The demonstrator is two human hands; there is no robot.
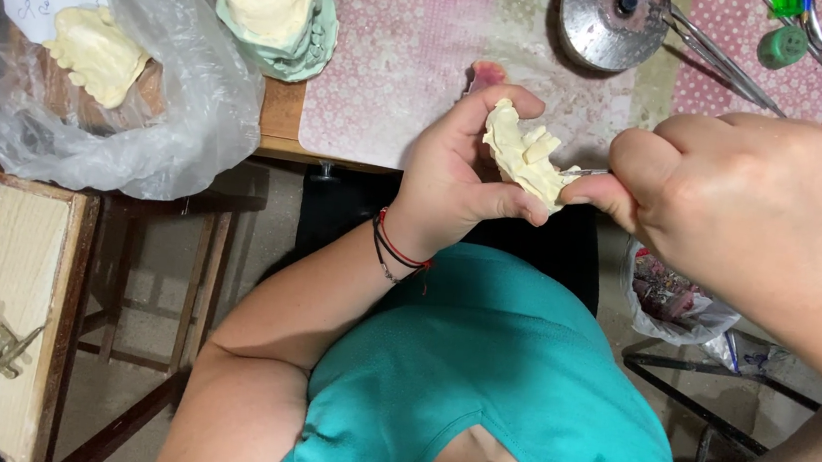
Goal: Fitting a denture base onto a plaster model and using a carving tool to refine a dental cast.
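Head view: two hands work a pale dental cast above the edge of the pink patterned mat (395, 79).

Left hand (461, 181) pinches the plaster cast (524, 157) between thumb and fingers, just off the mat's near edge; right hand (735, 207) is closed on a thin metal tool (592, 172) touching the cast. Too much pressure could likely chip the brittle plaster, or a slip could drop it to the floor, since no bench lies beneath it.

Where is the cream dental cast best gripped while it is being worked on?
By its thick base edges, as the left hand has the dental cast: thumb below, fingers curled over the top from the left, leaving the toothed face open to the right hand.
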